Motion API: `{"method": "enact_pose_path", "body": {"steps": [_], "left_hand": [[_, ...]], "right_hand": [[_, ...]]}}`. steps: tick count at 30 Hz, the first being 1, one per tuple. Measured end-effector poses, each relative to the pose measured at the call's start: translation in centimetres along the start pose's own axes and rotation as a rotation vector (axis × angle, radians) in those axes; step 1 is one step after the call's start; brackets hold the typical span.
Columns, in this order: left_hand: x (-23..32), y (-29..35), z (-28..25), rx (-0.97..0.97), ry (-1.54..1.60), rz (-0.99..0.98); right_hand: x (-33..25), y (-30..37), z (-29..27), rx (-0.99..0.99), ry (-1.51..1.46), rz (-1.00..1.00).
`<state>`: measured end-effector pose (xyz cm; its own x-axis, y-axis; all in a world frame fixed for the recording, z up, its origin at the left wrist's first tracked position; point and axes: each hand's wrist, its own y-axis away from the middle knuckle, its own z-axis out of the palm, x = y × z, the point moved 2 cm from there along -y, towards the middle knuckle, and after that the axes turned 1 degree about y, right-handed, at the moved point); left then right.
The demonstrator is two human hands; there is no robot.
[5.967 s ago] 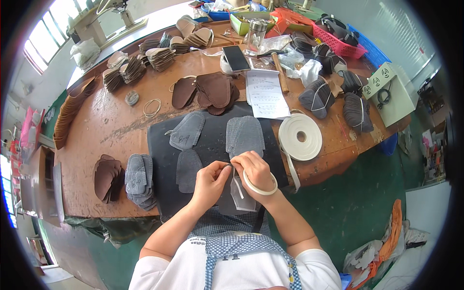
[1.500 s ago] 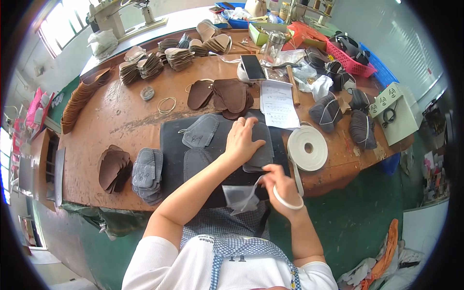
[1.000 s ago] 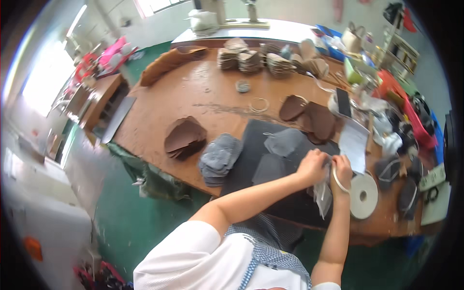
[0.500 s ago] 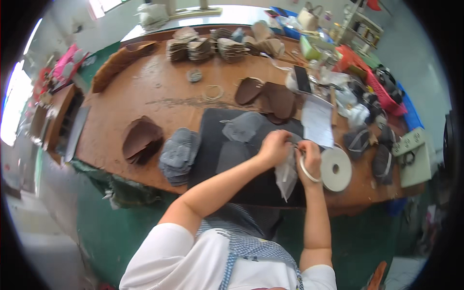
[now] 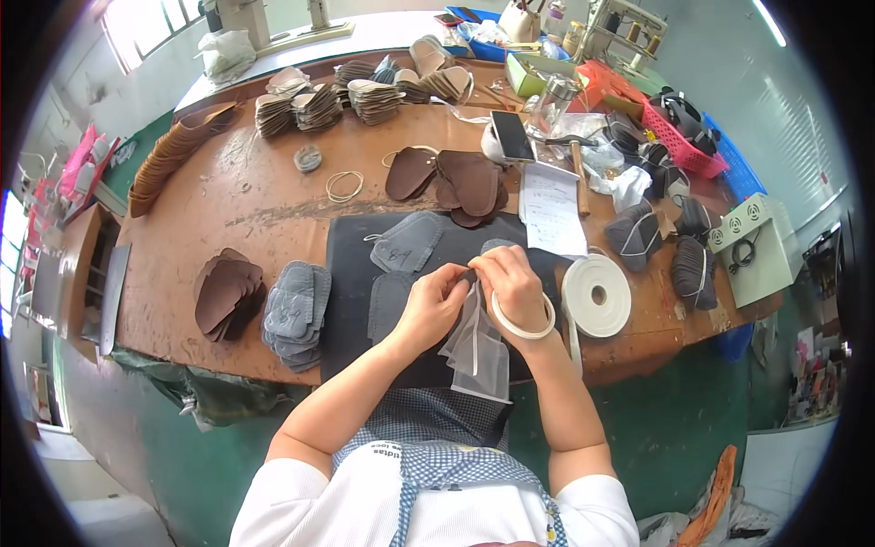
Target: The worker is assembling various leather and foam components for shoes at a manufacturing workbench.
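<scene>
Over the black mat [image 5: 344, 264] my hands meet in a pinch. My left hand [image 5: 432, 305] and my right hand [image 5: 510, 284], which wears a pale bangle [image 5: 524, 333], hold the top of some sheer white mesh fabric [image 5: 481, 365]. It hangs down toward me in loose folds. A small dark bit [image 5: 468, 275] shows between the fingertips; its kind is unclear. Grey shaped felt-like pieces lie on the mat: one with chalk-like marks [image 5: 406, 242], another [image 5: 388, 305] beside my left hand, and one [image 5: 495, 245] partly hidden behind my right hand.
Left of the mat stand a stack of grey pieces [image 5: 296, 310] and brown pieces [image 5: 228, 294]. A white tape roll [image 5: 583, 314], a written sheet [image 5: 552, 211], a phone [image 5: 512, 137] and a hammer [image 5: 581, 173] lie to the right. Several stacks [image 5: 374, 100] line the back.
My view has shifted. Both hands have moved left over the mat and come closer together; the mesh now hangs more spread out. A grey piece behind my right hand has come into sight.
</scene>
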<state>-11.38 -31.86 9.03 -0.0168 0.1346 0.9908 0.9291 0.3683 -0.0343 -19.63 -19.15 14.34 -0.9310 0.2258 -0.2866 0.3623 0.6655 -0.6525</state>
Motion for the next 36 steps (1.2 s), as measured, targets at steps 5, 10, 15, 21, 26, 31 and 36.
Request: {"method": "enact_pose_path", "body": {"steps": [5,10,15,21,26,31,36], "left_hand": [[-3.0,2.0,-1.6,0.134,0.464,-0.166],[-3.9,3.9,-2.4,0.161,0.514,-0.238],[-3.7,4.7,-3.1,0.126,0.373,-0.245],[-4.0,4.7,-3.6,0.082,0.44,-0.239],[-3.1,5.1,-5.4,0.199,0.308,-0.167],[-2.2,2.8,-13.4,0.647,0.294,0.102],[-0.8,1.4,-14.6,0.447,0.22,-0.093]], "right_hand": [[-2.1,2.2,2.2,0.037,-0.21,0.017],[-2.9,3.7,3.0,0.001,-0.206,0.031],[-3.6,3.8,3.6,-0.008,-0.176,0.002],[-4.6,3.9,4.1,0.047,-0.117,-0.195],[-5.7,4.9,2.4,0.04,-0.264,-0.156],[-7.1,8.3,-0.2,-0.217,-0.724,-0.079],[-5.1,11.1,-1.7,-0.311,-0.734,0.214]]}}
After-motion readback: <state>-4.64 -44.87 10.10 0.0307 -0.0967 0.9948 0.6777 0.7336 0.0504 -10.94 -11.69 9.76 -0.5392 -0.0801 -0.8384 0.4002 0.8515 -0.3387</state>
